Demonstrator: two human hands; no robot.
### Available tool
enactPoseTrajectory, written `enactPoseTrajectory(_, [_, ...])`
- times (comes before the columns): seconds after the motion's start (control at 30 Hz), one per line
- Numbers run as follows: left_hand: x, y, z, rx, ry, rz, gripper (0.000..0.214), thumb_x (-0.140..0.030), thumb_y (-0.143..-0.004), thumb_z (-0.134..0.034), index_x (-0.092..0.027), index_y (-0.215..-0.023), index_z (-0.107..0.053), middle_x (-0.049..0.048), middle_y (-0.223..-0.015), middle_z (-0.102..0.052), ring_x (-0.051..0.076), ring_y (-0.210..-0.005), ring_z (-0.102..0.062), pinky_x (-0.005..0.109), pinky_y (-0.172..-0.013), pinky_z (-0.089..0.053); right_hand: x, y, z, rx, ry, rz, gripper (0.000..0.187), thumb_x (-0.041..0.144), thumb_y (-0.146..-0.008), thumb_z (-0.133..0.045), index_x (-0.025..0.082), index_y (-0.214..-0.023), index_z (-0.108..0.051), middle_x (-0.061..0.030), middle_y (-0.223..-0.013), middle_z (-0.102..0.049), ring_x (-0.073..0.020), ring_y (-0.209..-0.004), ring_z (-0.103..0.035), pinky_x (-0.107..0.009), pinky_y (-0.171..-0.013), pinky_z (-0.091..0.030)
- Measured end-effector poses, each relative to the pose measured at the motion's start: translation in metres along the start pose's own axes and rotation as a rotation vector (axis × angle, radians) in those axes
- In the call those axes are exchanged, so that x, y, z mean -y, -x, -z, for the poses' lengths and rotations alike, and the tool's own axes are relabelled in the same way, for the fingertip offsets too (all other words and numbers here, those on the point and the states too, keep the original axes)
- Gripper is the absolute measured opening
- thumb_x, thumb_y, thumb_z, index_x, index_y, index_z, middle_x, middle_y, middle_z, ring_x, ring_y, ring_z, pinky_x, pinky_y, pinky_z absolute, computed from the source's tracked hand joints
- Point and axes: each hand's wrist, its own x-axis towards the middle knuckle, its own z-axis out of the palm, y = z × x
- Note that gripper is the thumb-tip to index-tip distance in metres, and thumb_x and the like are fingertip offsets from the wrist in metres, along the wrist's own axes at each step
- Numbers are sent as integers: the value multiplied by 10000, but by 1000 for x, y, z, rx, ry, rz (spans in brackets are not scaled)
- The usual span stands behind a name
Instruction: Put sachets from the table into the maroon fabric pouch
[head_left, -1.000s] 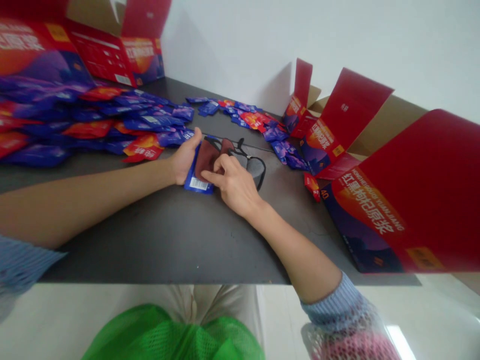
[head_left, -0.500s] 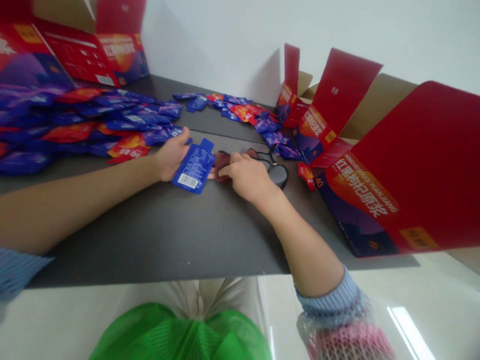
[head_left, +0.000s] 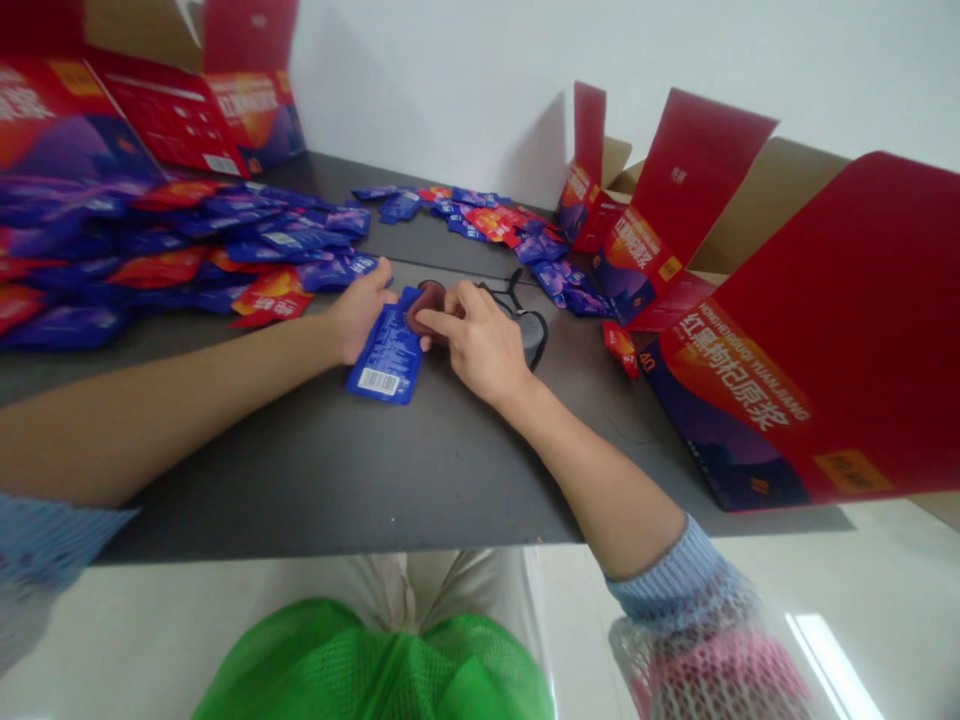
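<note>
Over the grey table [head_left: 465, 480], I'm watching the left hand [head_left: 363, 316] gripping a flat blue pouch [head_left: 390, 352] along its side. The pouch is showing rows of pale print above a white barcode [head_left: 379, 381]. The right hand's fingers [head_left: 442, 324] are pinching a maroon cloth [head_left: 424, 304], which is overlapping the pouch's upper end.

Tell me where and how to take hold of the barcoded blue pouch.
I'd pinch the blue pouch by its barcode end, from the near side: that flat end is uncovered, while the left hand is at its left edge, brown cloth at its upper right.
</note>
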Motion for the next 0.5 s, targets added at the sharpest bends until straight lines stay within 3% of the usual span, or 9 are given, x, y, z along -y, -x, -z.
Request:
enactPoseTrajectory(0.1, [-1, 1, -10, -156, -26, 24, 816, -654, -1017, -76, -123, -1061, -695, 54, -584, -687, 197, -529, -624, 304, -581, -518, 2, 2, 8, -52, 22, -41, 376, 332, -1029, -431, 361, -1355, -615, -55, -1247, -564, -245, -1148, -501, -312, -835, -466])
enactPoseTrajectory(0.3, [-1, 2, -21, -208, 120, -16, 729, -625, -1036, -127, -170, -886, -677, 55, -634, -711, 206, -702, -684, 307, -695, -531, 6, 12, 28, -216, -21, -39, 466, 294, -1036, -333, 289, -1421, -596, -103, -1262, -534, -264, -1163, -539, -366, -898, -468])
enactPoseTrajectory(0.4, [-1, 6, -21, -133, 136, 23, 697, -619, -1034, -159, -168, -910, -676, 47, -603, -688, 231, -746, -686, 318, -700, -526, 20, 17, 24, -171, -48, -16, 480, 295, -1029, -335, 292, -1435, -590, -93, -1238, -568, -245, -1131, -558, -338, -884, -472])
enactPoseTrajectory(0.5, [0, 6, -17, -117, 91, 47, 760, -682, -1000, -165, -133, -1028, -689, 67, -606, -681, 245, -659, -667, 315, -581, -500, 37, 19, 6, -29, -61, 70, 475, 344, -1001, -421, 319, -1450, -572, -66, -1171, -619, -210, -1050, -584, -297, -822, -476])
